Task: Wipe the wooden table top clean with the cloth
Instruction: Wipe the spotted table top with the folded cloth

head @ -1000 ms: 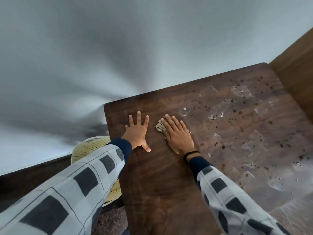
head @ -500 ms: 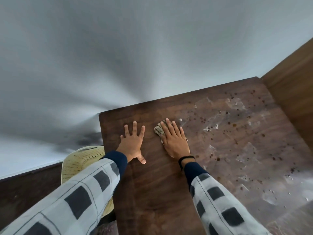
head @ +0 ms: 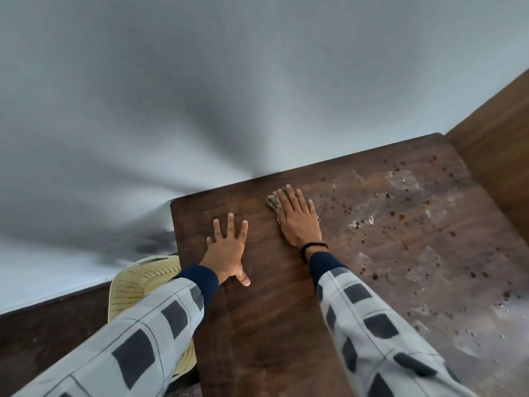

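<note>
The dark wooden table top [head: 274, 319] fills the lower right of the view. Its right half carries dark spots and pale smears [head: 400, 219]. My right hand [head: 297, 219] lies flat with straight fingers on a small beige cloth [head: 273, 200], pressing it onto the wood near the far edge. Only the cloth's left corner shows past the fingers. My left hand [head: 227, 250] rests flat on the bare wood to the left, fingers spread, near the table's left edge.
A pale wall [head: 200, 96] rises behind the table's far edge. A wooden panel [head: 498, 156] stands at the table's right side. A yellow perforated plastic chair [head: 137, 285] sits below the left edge, under my left arm.
My right hand has slid the cloth farther away toward the table's far edge. The left hand has stayed flat in place. The view has tilted upward.
</note>
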